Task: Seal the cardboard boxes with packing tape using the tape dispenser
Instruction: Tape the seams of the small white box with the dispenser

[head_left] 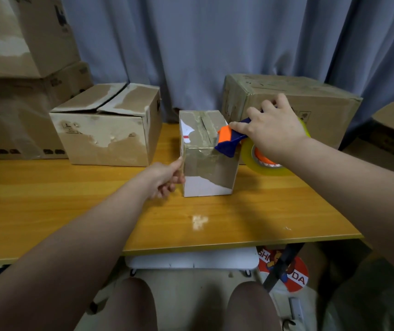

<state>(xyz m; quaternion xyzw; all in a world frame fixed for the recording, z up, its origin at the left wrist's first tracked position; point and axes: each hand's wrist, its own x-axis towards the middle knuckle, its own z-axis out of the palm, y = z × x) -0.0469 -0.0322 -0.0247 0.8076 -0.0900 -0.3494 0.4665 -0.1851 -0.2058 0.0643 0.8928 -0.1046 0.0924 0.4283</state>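
Small box (pixel 206 151) centre on table (pixel 71 211); open box (pixel 107 130) left; large box (pixel 310 103) right-behind; tape dispenser (pixel 229 142) atop small box.

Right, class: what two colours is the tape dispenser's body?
Blue and orange: the tape dispenser shows best in the head view, gripped by the right hand.

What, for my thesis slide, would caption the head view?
Right hand presses the tape dispenser onto the small box while the left hand steadies its side.

A single wide-angle camera sits on the person's head, facing forward and down from the near side of the counter (pixel 251 218). It is close, with the small box (pixel 205 151) mid-frame, the curtain (pixel 191 44) far behind and the person's knees (pixel 134 304) at the bottom edge.
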